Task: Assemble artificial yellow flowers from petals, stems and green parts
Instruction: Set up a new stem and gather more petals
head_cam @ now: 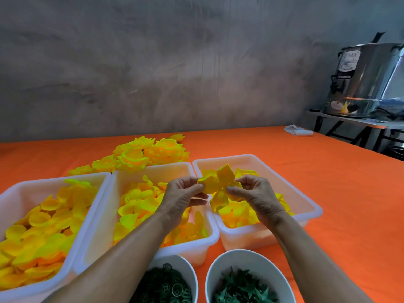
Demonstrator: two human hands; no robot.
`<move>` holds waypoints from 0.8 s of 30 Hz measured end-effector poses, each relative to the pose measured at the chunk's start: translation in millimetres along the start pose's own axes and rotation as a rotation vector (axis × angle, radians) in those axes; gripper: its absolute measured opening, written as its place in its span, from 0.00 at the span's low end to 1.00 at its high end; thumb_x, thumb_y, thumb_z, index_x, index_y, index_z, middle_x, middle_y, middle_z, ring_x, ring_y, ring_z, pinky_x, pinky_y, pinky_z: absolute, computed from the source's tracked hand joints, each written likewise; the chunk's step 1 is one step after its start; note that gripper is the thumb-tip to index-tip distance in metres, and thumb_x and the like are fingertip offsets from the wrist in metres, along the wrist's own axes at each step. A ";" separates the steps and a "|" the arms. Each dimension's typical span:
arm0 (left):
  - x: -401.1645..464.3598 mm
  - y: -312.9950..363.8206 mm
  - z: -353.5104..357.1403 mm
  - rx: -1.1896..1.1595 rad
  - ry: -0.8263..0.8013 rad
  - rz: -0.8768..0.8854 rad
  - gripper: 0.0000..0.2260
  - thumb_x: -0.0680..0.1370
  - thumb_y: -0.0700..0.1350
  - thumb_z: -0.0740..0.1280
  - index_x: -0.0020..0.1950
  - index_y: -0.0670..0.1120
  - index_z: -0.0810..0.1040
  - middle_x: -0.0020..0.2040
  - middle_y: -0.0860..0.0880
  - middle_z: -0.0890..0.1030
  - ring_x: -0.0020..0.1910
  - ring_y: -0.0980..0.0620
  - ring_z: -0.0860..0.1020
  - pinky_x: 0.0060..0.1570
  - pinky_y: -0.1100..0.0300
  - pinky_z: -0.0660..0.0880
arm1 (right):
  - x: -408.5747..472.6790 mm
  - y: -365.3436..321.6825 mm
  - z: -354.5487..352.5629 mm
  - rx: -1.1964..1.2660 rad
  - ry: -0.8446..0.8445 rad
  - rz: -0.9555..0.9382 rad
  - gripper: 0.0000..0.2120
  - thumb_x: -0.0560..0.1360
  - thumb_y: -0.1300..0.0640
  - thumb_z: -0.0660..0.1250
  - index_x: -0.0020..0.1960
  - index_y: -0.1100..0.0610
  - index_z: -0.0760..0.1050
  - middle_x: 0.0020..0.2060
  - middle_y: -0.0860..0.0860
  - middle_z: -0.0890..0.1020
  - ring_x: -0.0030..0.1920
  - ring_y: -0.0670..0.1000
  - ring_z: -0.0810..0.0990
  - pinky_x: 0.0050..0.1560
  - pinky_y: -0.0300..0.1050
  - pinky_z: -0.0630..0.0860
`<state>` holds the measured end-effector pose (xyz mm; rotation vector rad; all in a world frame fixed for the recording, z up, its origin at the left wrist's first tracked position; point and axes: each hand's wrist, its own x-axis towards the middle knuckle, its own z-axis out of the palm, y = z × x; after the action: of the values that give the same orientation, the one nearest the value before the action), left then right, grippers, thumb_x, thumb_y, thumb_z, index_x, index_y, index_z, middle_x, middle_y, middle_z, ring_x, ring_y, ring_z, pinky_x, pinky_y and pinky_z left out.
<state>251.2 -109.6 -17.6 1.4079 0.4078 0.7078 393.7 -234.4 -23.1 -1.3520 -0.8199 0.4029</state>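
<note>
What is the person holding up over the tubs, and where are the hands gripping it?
A yellow petal piece with several lobes. The left hand pinches its left lobe; the right hand pinches near its centre on the right side.

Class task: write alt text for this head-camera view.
Two hands, left hand and right hand, pinch a yellow petal piece above three white tubs of yellow petals on an orange table. Finished flowers lie behind; two bowls of green parts sit nearest.
</note>
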 end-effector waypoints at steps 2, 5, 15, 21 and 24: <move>-0.1 -0.3 -0.1 0.018 0.011 -0.010 0.04 0.77 0.34 0.65 0.50 0.35 0.78 0.37 0.40 0.79 0.29 0.51 0.80 0.32 0.61 0.80 | 0.1 0.5 1.5 -0.010 0.008 -0.011 0.10 0.65 0.68 0.75 0.38 0.58 0.75 0.25 0.47 0.78 0.27 0.44 0.75 0.30 0.38 0.72; -1.4 0.0 1.6 0.080 0.013 -0.004 0.03 0.77 0.35 0.65 0.47 0.35 0.77 0.33 0.41 0.77 0.26 0.53 0.79 0.29 0.61 0.78 | -0.1 0.9 3.6 -0.018 0.027 -0.022 0.11 0.65 0.66 0.76 0.37 0.58 0.73 0.26 0.49 0.74 0.26 0.44 0.73 0.28 0.37 0.71; -4.2 -1.0 7.8 0.296 0.025 0.144 0.06 0.74 0.37 0.70 0.50 0.41 0.77 0.38 0.45 0.78 0.31 0.53 0.77 0.29 0.62 0.76 | 3.3 5.2 2.2 -0.055 0.043 -0.021 0.12 0.65 0.60 0.77 0.38 0.59 0.73 0.32 0.57 0.74 0.29 0.47 0.74 0.26 0.36 0.69; -7.2 -5.9 14.0 0.689 0.005 0.461 0.14 0.68 0.48 0.76 0.46 0.42 0.80 0.48 0.47 0.78 0.45 0.51 0.76 0.41 0.60 0.72 | 5.2 9.1 0.7 -0.091 0.129 -0.057 0.13 0.65 0.56 0.77 0.34 0.58 0.73 0.33 0.58 0.76 0.33 0.50 0.75 0.32 0.41 0.71; -9.0 -9.0 17.8 0.707 -0.072 0.485 0.14 0.64 0.47 0.79 0.40 0.39 0.82 0.46 0.44 0.78 0.44 0.49 0.76 0.41 0.60 0.71 | 3.5 6.8 1.8 -0.093 0.076 -0.066 0.15 0.65 0.54 0.77 0.35 0.58 0.72 0.34 0.58 0.73 0.36 0.53 0.72 0.37 0.49 0.70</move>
<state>258.0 -129.0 -25.2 2.2398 0.2658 0.9488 396.1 -229.4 -28.6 -1.4136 -0.8258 0.2631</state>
